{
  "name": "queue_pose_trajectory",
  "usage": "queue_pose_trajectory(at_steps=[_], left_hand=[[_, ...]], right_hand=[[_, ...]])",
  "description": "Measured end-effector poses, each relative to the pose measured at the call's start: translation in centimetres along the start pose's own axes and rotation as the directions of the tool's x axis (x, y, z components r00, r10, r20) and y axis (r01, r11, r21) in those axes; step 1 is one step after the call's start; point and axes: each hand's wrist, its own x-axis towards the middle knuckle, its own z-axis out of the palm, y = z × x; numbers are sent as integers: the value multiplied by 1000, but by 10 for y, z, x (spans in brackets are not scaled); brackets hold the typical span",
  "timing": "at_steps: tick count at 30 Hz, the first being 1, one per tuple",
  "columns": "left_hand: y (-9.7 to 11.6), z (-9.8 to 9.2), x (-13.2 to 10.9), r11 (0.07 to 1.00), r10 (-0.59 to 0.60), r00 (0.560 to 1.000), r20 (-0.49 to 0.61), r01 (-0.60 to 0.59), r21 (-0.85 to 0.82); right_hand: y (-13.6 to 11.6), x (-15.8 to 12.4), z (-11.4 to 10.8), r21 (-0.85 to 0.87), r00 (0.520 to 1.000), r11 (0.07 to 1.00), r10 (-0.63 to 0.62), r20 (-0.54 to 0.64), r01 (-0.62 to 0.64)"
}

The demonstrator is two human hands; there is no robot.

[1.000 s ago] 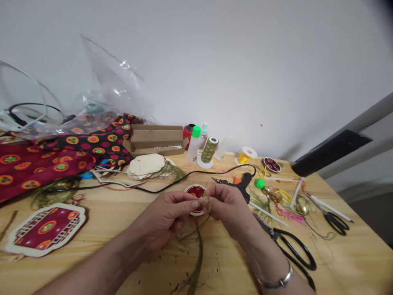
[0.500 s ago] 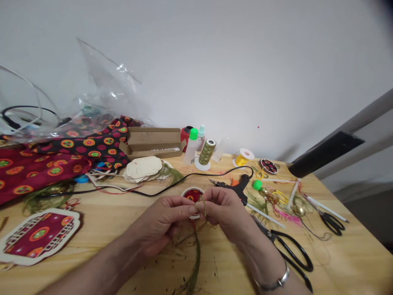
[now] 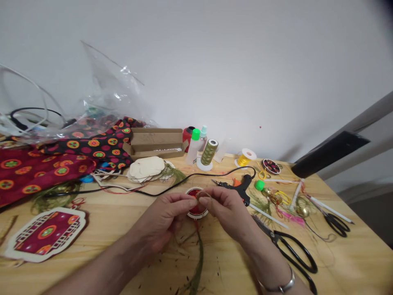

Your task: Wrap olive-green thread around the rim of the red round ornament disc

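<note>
My left hand (image 3: pixel 167 217) and my right hand (image 3: pixel 225 207) meet at the middle of the table, thumbs and forefingers pinched close together. Between the fingertips a thin olive-green thread shows, looping over my right fingers; the left fingertips seem to pinch it too, though its end is hidden. Just behind and below them lies a round ornament (image 3: pixel 196 212) with a red patterned centre and pale rim, partly covered by my fingers. A green thread tassel (image 3: pixel 199 264) hangs from its lower edge toward me on a red cord.
Large black-handled scissors (image 3: pixel 294 250) lie beside my right forearm, with a glue gun (image 3: pixel 241 188) behind. A bigger fabric-covered ornament (image 3: pixel 46 235) lies left. Farther back stand an olive thread cone (image 3: pixel 209 152), a green-capped bottle (image 3: pixel 193 147) and a cardboard box (image 3: pixel 156 143).
My fingertips have shifted slightly, and the thread loop between them looks smaller. The whole view has moved a little, so the things on the table appear slightly farther right.
</note>
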Motion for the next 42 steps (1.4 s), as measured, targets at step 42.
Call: queue_pose_trajectory(at_steps=[42], left_hand=[[0,1,-1,998,21,999,-35,-23,-64]], right_hand=[[2,1,5,232,993,972,65,-98,-40]])
